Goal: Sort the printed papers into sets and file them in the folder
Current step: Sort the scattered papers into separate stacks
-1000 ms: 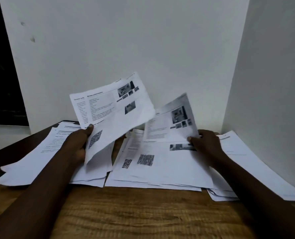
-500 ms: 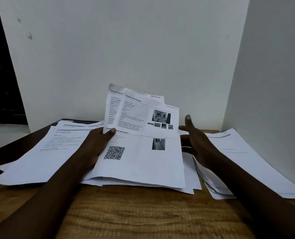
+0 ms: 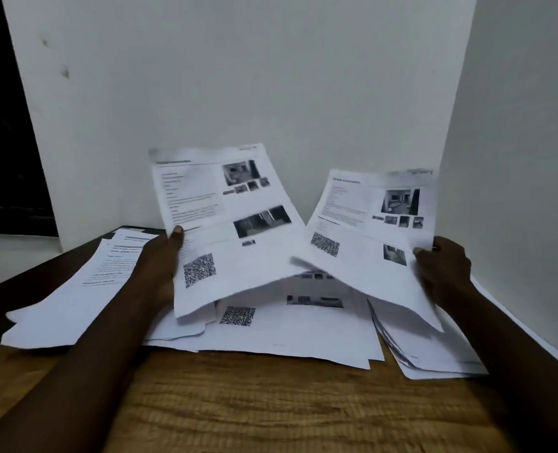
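Two light, limp papers are up. Left sheet (image 3: 225,223): your left hand (image 3: 160,266) pinches its near-left edge, and the paper sags away from that grip. Right sheet (image 3: 369,230): your right hand (image 3: 444,269) pinches its right edge. Likely creases easily, so hold mid-edge. Loose pile (image 3: 287,335) below both grips, on the table (image 3: 271,403).

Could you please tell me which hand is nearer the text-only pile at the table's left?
Left. The left hand, gripping the left sheet, is beside the text-only pile; the right hand grips the right sheet far to its right.
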Demonstrator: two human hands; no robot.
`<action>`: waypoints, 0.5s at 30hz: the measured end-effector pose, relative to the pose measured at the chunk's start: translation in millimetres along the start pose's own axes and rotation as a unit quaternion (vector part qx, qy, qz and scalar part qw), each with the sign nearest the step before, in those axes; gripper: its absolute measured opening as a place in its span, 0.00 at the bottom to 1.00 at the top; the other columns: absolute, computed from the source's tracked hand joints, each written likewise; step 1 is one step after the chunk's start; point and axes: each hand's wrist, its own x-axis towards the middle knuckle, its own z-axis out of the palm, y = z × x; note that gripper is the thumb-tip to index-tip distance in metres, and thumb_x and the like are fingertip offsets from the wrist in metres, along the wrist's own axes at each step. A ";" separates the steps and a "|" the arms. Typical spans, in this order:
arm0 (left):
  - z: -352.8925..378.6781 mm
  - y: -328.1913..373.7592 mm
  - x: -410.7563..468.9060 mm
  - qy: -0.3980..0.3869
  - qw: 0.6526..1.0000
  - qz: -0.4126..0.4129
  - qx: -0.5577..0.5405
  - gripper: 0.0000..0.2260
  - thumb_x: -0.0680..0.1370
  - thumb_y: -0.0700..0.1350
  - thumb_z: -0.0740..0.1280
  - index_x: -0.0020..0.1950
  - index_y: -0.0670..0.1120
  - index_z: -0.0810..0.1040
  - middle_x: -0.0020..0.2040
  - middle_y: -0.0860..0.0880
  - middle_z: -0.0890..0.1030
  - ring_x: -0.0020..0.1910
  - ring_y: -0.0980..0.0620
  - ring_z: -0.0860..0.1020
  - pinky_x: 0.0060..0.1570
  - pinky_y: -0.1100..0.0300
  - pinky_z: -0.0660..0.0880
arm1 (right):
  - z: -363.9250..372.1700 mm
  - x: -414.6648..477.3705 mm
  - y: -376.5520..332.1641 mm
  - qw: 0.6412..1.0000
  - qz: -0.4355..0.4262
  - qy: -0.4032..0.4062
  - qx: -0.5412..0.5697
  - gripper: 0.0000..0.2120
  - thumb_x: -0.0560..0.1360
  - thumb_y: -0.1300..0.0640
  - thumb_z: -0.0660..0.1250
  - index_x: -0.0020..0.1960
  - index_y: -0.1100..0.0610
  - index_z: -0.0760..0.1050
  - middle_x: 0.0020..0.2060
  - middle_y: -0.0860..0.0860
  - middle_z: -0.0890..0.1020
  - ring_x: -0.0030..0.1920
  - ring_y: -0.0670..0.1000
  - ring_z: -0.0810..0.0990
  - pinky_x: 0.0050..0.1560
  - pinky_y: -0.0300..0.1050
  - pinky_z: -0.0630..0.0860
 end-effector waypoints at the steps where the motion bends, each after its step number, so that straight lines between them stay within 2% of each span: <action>1: -4.7 3.3 2.9 0.004 0.999 -0.005 -0.033 0.12 0.84 0.48 0.58 0.60 0.43 0.76 0.57 0.45 0.83 0.48 0.44 0.82 0.52 0.42 0.77 | -0.4 -1.9 -0.3 1.000 -0.003 -0.009 -0.006 0.08 0.73 0.64 0.64 0.49 0.69 0.77 0.44 0.65 0.81 0.47 0.65 0.79 0.50 0.56 0.75; 2: -8.7 7.1 2.6 0.009 0.998 -0.012 -0.062 0.12 0.84 0.48 0.56 0.58 0.45 0.76 0.57 0.49 0.83 0.47 0.47 0.82 0.53 0.45 0.77 | 1.3 -3.7 0.1 1.000 -0.007 -0.023 -0.008 0.07 0.73 0.65 0.64 0.47 0.68 0.78 0.43 0.64 0.81 0.47 0.65 0.80 0.50 0.55 0.75; 3: -13.5 8.8 4.6 0.020 0.997 -0.016 -0.077 0.10 0.84 0.48 0.56 0.55 0.47 0.75 0.53 0.53 0.83 0.43 0.51 0.81 0.49 0.52 0.77 | 3.9 -7.0 -0.8 0.999 -0.015 -0.041 -0.016 0.07 0.72 0.65 0.64 0.47 0.67 0.78 0.43 0.63 0.82 0.47 0.63 0.80 0.49 0.54 0.75; 4: -16.2 10.6 3.6 0.033 0.996 -0.018 -0.081 0.09 0.84 0.48 0.56 0.52 0.48 0.74 0.44 0.53 0.82 0.34 0.55 0.80 0.40 0.59 0.78 | 7.6 -11.1 -2.2 0.997 -0.030 -0.060 -0.031 0.07 0.73 0.66 0.64 0.48 0.66 0.79 0.43 0.62 0.82 0.46 0.62 0.79 0.48 0.52 0.74; 5: -18.6 10.6 4.0 0.046 0.996 -0.021 -0.076 0.08 0.84 0.48 0.57 0.48 0.49 0.72 0.35 0.52 0.78 0.24 0.58 0.75 0.27 0.65 0.74 | 11.5 -15.7 -4.6 0.995 -0.047 -0.078 -0.051 0.07 0.73 0.66 0.64 0.48 0.66 0.79 0.44 0.61 0.82 0.45 0.59 0.78 0.45 0.48 0.71; 6: -20.5 10.8 3.7 0.045 0.996 -0.022 -0.068 0.08 0.84 0.48 0.57 0.47 0.49 0.71 0.27 0.52 0.73 0.18 0.59 0.69 0.19 0.68 0.67 | 15.8 -20.8 -7.0 0.991 -0.067 -0.093 -0.066 0.07 0.74 0.66 0.64 0.48 0.64 0.79 0.45 0.60 0.82 0.44 0.57 0.76 0.42 0.45 0.66; 8: -20.5 9.9 4.0 0.047 0.997 -0.008 -0.053 0.08 0.84 0.48 0.57 0.47 0.49 0.71 0.21 0.54 0.68 0.15 0.59 0.63 0.16 0.71 0.61 | 24.4 -32.3 -12.0 0.986 -0.095 -0.120 -0.069 0.08 0.74 0.66 0.63 0.50 0.62 0.79 0.47 0.59 0.82 0.43 0.55 0.75 0.38 0.42 0.60; 10: -14.7 10.1 0.7 0.043 0.999 0.021 -0.023 0.07 0.84 0.47 0.57 0.56 0.47 0.72 0.20 0.54 0.71 0.15 0.60 0.64 0.16 0.72 0.61 | 32.2 -42.3 -14.5 0.982 -0.104 -0.143 -0.063 0.11 0.74 0.66 0.63 0.54 0.62 0.78 0.49 0.59 0.82 0.45 0.55 0.76 0.39 0.40 0.61; 12: -5.6 7.9 -2.2 0.044 0.997 0.049 0.051 0.16 0.84 0.46 0.57 0.69 0.40 0.70 0.28 0.46 0.81 0.15 0.61 0.67 0.16 0.72 0.63 | 39.9 -49.9 -15.2 0.979 -0.102 -0.165 -0.058 0.11 0.74 0.65 0.63 0.56 0.60 0.76 0.51 0.58 0.82 0.48 0.56 0.78 0.43 0.41 0.65; 13: -1.2 5.6 -1.7 0.052 0.991 0.056 0.108 0.18 0.84 0.47 0.58 0.68 0.36 0.71 0.33 0.42 0.83 0.16 0.61 0.68 0.17 0.71 0.65 | 43.4 -53.5 -16.5 0.977 -0.100 -0.179 -0.058 0.12 0.74 0.64 0.63 0.56 0.60 0.76 0.51 0.58 0.82 0.50 0.57 0.78 0.44 0.41 0.67; 15: 7.7 -0.9 -0.4 0.063 0.961 0.084 0.256 0.13 0.83 0.48 0.61 0.59 0.40 0.77 0.35 0.47 0.84 0.25 0.58 0.76 0.25 0.67 0.72 | 50.0 -59.5 -18.3 0.971 -0.105 -0.206 -0.065 0.12 0.74 0.63 0.63 0.57 0.59 0.75 0.51 0.58 0.82 0.49 0.55 0.78 0.43 0.41 0.67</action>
